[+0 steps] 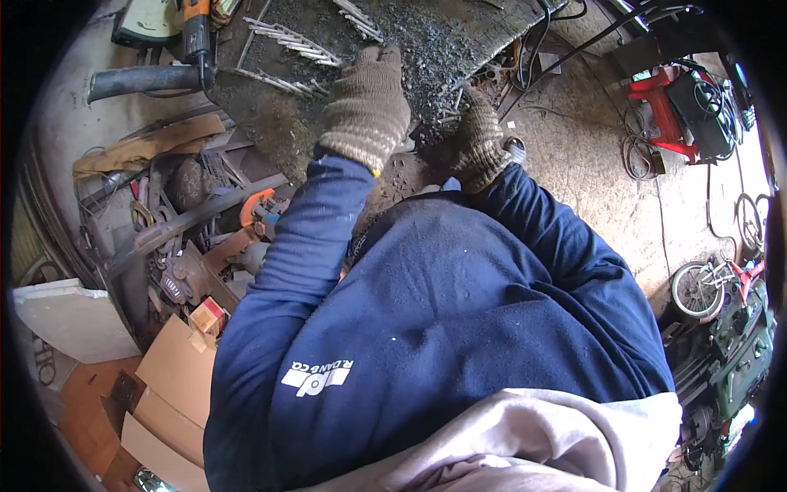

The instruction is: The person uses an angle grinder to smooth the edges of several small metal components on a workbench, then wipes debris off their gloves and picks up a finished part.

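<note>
Rusted, grit-covered metal makes up the workbench (270,123), the largest thing seen, which fills the upper middle of the view and is strewn with dark filings. Below it, much of the frame is taken up by the dark blue sleeves and body of the person's sweatshirt. The left hand (366,107), clad in a brown knitted glove, is laid palm down on the bench top; its fingers (379,59) are stretched out nearly flat and only slightly spread, closed around nothing, with the tips resting beside a scatter of thin pale metal rods (295,43). The rods are seen to be slim, straight and light grey, lying loosely in a fan across the dirty surface, some crossing each other, just ahead and to the left of the fingertips. The right hand (479,139), gloved the same way, is held lower at the bench's front edge, fingers curled downward; whether anything is gripped by it cannot be told, as the palm is hidden. A yellow and black power tool (197,29) is seen at the far left end of the bench. A red machine (676,102) stands on the floor at the right.
</note>
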